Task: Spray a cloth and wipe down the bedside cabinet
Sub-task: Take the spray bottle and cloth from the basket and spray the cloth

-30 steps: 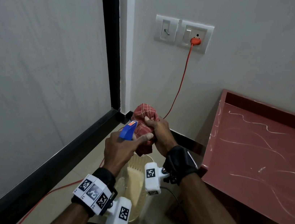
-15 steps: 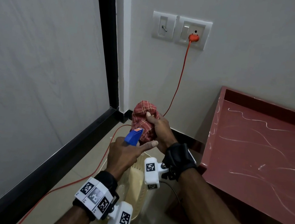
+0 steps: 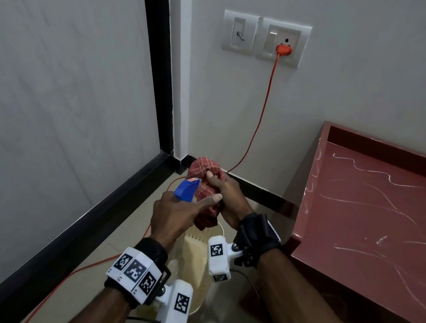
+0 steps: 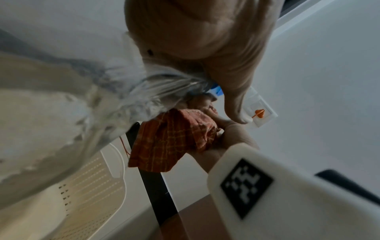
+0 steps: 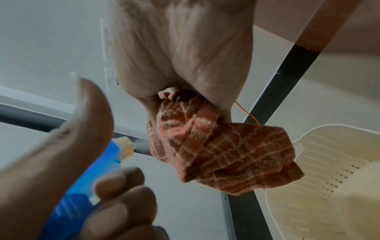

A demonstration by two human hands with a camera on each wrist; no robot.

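A person is standing over a cream perforated plastic basket (image 3: 196, 263) on the floor, and everything here is being placed from that basket. Just above its near rim, the left hand (image 3: 174, 217) is gripping the neck of a clear plastic spray bottle with a blue trigger head (image 3: 186, 189), fingers curled round the trigger and thumb stretched out toward the cloth. Above the basket's far rim, the right hand (image 3: 225, 194) is bunching a red checked cotton cloth (image 3: 206, 188), fingers closed tight round its middle while a loose corner is hanging down toward the basket. The nozzle is pointing away from the body and straight at the cloth, which is sitting just beyond it, almost touching; the left hand is the nearer one. To the basket's right, well apart from both hands, the glossy red bedside cabinet (image 3: 380, 212) is waiting unwiped, so the spraying step looks to be under way. Compared with half a second ago, the hands are staying together and the bottle is barely shifting.
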